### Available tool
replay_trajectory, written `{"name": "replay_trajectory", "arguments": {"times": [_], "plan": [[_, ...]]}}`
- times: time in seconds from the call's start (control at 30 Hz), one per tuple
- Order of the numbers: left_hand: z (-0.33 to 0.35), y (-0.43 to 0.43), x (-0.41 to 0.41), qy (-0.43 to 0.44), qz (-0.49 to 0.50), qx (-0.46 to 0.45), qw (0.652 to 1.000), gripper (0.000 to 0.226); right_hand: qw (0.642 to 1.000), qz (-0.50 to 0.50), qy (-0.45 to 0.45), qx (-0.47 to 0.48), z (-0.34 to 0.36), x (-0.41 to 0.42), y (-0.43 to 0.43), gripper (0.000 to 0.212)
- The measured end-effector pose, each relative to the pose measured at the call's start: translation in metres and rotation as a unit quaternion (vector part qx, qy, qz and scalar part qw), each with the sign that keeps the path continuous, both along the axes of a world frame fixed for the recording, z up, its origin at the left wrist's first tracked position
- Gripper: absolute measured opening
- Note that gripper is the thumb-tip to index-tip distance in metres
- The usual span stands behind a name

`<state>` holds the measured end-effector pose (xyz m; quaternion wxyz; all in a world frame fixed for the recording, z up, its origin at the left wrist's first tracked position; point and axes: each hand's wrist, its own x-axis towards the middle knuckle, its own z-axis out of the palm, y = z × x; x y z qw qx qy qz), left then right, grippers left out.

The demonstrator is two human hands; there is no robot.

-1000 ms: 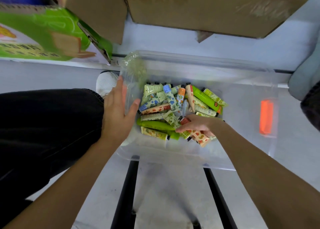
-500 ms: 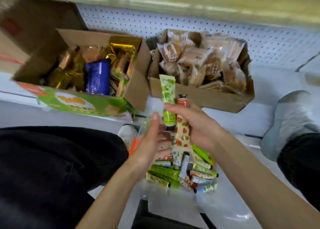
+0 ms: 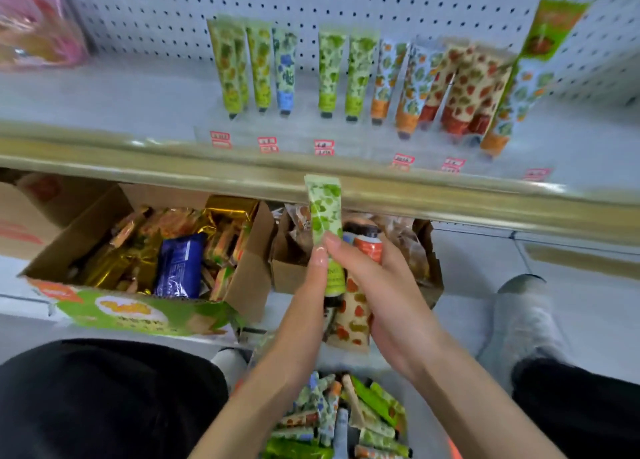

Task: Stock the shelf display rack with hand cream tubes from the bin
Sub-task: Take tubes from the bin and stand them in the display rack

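Price tags (image 3: 323, 146): red-and-white slips along the front of the shelf (image 3: 104, 160); the print is blurred and no figure can be read.
Green tube (image 3: 325, 212): a short line of dark capitals near its lower end, too blurred to make out.
Red-patterned tube (image 3: 349, 316): fruit pattern only, no wording can be read.
Shelved tubes (image 3: 330, 70): printed patterns, any lettering too small and smeared to read.
Blue packet (image 3: 178, 266): white print on the face, illegible.
Green carton (image 3: 131, 311): yellow lettering on a white oval, blurred beyond reading.
Brown carton (image 3: 20, 230): red markings on its side, unreadable.
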<state>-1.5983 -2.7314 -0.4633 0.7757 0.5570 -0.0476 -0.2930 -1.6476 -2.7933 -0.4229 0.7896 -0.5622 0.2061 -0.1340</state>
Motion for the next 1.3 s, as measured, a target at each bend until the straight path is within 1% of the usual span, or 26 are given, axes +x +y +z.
{"name": "replay_trajectory", "arguments": {"times": [0.03, 0.1, 0.17, 0.23, 0.3, 0.33, 0.4, 0.47, 0.53, 0.6, 0.67, 0.7, 0.8, 0.87, 0.93, 1.03, 1.1, 1.17, 1.27, 1.3], "plan": [[0.003, -0.001, -0.002, -0.005, -0.003, -0.027, 1.0, 0.043, 1.0, -0.011, -0.012, -0.001, 0.003, -0.001, 0.0, 0.019], [0.005, -0.001, -0.006, -0.022, -0.013, -0.024, 0.999, 0.037, 0.999, -0.018, -0.026, -0.009, 0.012, -0.001, 0.0, 0.019], [0.015, 0.003, -0.008, -0.083, -0.04, -0.018, 0.996, 0.035, 0.999, -0.014, -0.034, -0.032, 0.019, -0.001, 0.0, 0.023], [0.031, 0.007, -0.006, -0.113, -0.064, -0.023, 0.991, 0.036, 0.997, -0.023, -0.039, -0.054, 0.026, 0.0, -0.001, 0.029], [0.046, 0.01, -0.006, -0.139, -0.074, -0.029, 0.987, 0.028, 0.997, -0.026, -0.045, -0.065, 0.034, 0.001, -0.003, 0.036], [0.052, 0.01, -0.006, -0.145, -0.078, -0.034, 0.986, 0.026, 0.997, -0.02, -0.05, -0.063, 0.038, 0.0, -0.004, 0.039], [0.061, 0.011, -0.004, -0.158, -0.085, -0.04, 0.983, 0.033, 0.997, 0.0, -0.068, -0.043, 0.048, -0.001, -0.008, 0.04], [0.068, 0.01, 0.0, -0.144, -0.078, -0.038, 0.986, 0.037, 0.996, 0.026, -0.086, -0.017, 0.06, -0.003, -0.014, 0.038], [0.075, 0.01, 0.007, -0.135, -0.059, -0.043, 0.988, 0.037, 0.996, 0.042, -0.084, -0.007, 0.072, -0.004, -0.019, 0.035], [0.082, 0.011, 0.016, -0.143, -0.044, -0.048, 0.988, 0.044, 0.997, 0.021, -0.067, -0.019, 0.081, -0.003, -0.025, 0.034], [0.087, 0.013, 0.029, -0.146, -0.034, -0.061, 0.987, 0.048, 0.997, -0.022, -0.042, -0.067, 0.089, 0.0, -0.035, 0.036], [0.09, 0.014, 0.035, -0.147, -0.032, -0.062, 0.987, 0.048, 0.995, -0.022, -0.028, -0.091, 0.093, 0.001, -0.039, 0.036], [0.094, 0.018, 0.049, -0.17, -0.038, -0.059, 0.983, 0.048, 0.987, 0.052, 0.054, -0.144, 0.108, 0.006, -0.049, 0.025], [0.096, 0.019, 0.054, -0.184, -0.036, -0.055, 0.981, 0.041, 0.976, 0.109, 0.123, -0.142, 0.116, 0.008, -0.054, 0.024], [0.092, 0.019, 0.062, -0.176, -0.025, -0.063, 0.982, 0.043, 0.966, 0.147, 0.161, -0.138, 0.122, 0.013, -0.057, 0.019], [0.089, 0.016, 0.076, -0.162, -0.032, -0.07, 0.984, 0.048, 0.959, 0.164, 0.18, -0.147, 0.128, 0.019, -0.062, 0.031], [0.09, 0.012, 0.083, -0.162, -0.038, -0.076, 0.983, 0.049, 0.95, 0.159, 0.206, -0.171, 0.133, 0.02, -0.067, 0.033], [0.092, 0.006, 0.09, -0.167, -0.045, -0.077, 0.982, 0.044, 0.939, 0.156, 0.219, -0.216, 0.142, 0.017, -0.072, 0.03], [0.092, -0.005, 0.097, -0.174, -0.059, -0.084, 0.979, 0.017, 0.919, 0.105, 0.235, -0.298, 0.158, 0.014, -0.083, 0.022], [0.091, -0.008, 0.098, -0.173, -0.062, -0.089, 0.979, 0.015, 0.916, 0.083, 0.241, -0.311, 0.163, 0.013, -0.087, 0.02]]}}
